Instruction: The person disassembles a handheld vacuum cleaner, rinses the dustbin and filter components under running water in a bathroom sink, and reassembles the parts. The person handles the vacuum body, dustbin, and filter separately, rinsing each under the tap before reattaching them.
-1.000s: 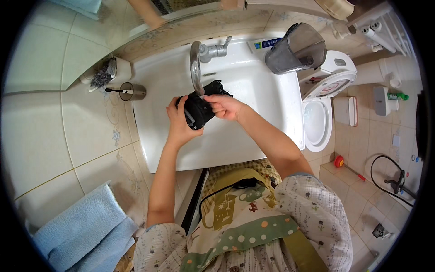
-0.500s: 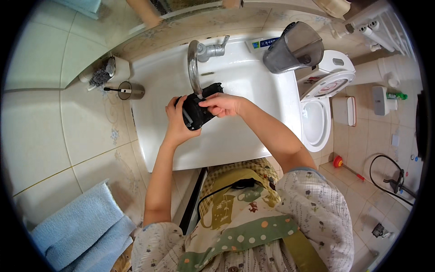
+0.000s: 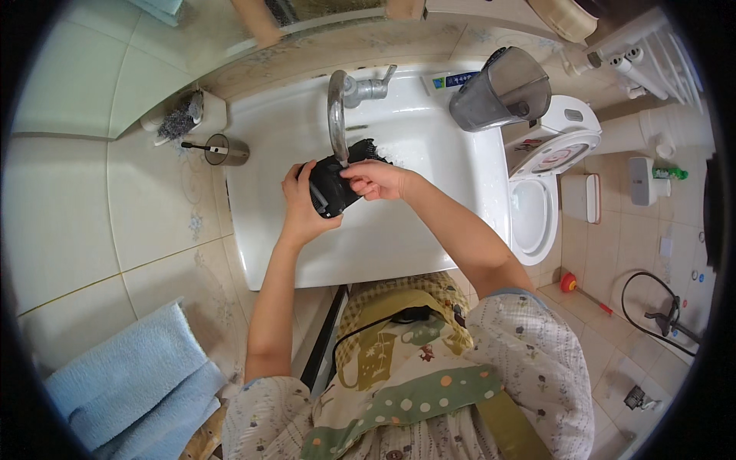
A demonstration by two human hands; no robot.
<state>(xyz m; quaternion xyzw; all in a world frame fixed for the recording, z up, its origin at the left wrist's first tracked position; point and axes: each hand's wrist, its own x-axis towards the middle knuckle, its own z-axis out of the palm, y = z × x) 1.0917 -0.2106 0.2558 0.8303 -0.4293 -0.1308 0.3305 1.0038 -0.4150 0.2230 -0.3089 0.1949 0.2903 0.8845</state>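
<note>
A black plastic part (image 3: 327, 184), bulky with a pale strip along one side, is held over the white sink (image 3: 261, 238) right under the spout of the chrome faucet (image 3: 336, 119). My left hand (image 3: 300, 208) wraps round its near left end, thumb below and fingers over the top. The fingers of my right hand (image 3: 379, 181) are closed together, with the tips on the part's upper face beside the spout. What lies beneath those fingertips is hidden. Water splashes off the part's far end.
A clear grey tank (image 3: 500, 92) stands on the sink's back right corner beside a toothpaste box (image 3: 452, 81). On the left are a cup with a toothbrush (image 3: 227, 150) and a grey brush (image 3: 178, 123). A toilet (image 3: 533, 218) adjoins the sink's right side. Blue towels (image 3: 134, 368) hang at lower left.
Water now splashes at the part's far end, where little showed before. Both hands keep nearly the same grip, and the whole view has shifted slightly.
</note>
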